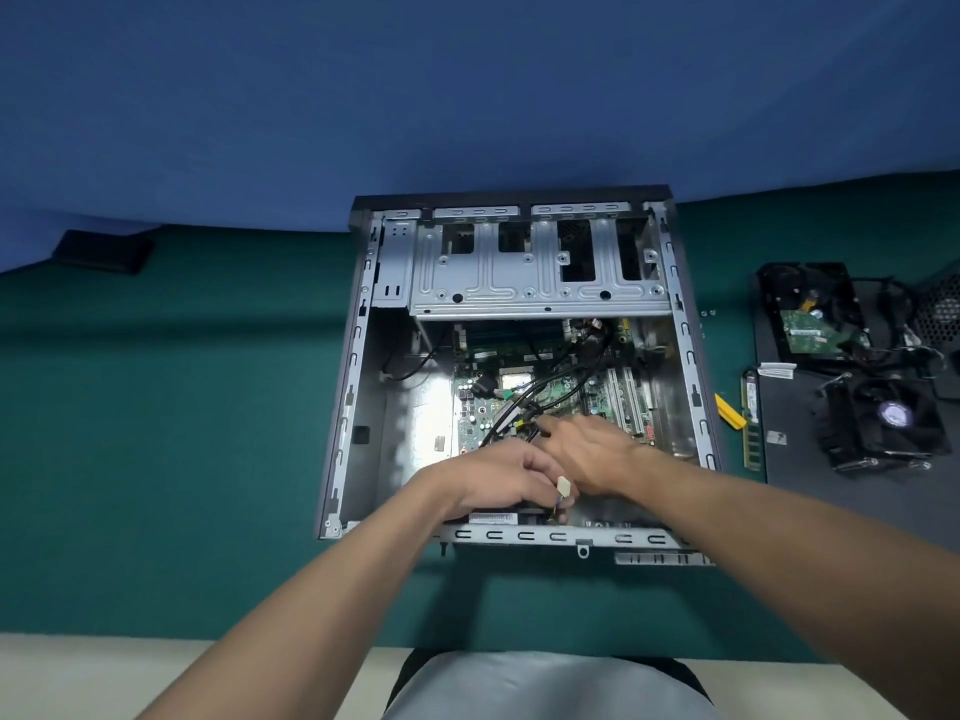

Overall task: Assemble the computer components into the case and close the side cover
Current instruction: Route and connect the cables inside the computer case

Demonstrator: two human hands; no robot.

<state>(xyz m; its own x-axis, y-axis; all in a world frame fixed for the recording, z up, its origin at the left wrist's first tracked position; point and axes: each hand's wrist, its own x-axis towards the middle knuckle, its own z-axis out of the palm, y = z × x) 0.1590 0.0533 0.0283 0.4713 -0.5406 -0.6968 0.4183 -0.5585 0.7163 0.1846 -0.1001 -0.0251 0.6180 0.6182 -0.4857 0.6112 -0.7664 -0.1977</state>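
Observation:
The open computer case (358,356) lies on its side on the green table, with the green motherboard (550,387) inside and a metal drive cage (535,272) at the far end. Black cables (566,376) run across the board. My left hand (498,475) sits at the case's near edge, fingers curled around a cable bundle with a white connector (563,485). My right hand (587,449) reaches over the board just beside it, fingertips pinching the black cables near a yellow connector. What lies under both hands is hidden.
To the right lie a hard drive (810,314) with tangled cables, a CPU cooler fan (883,418), a RAM stick (750,418), a yellow tool (730,410) and the dark side cover (789,459). A black object (104,252) rests far left.

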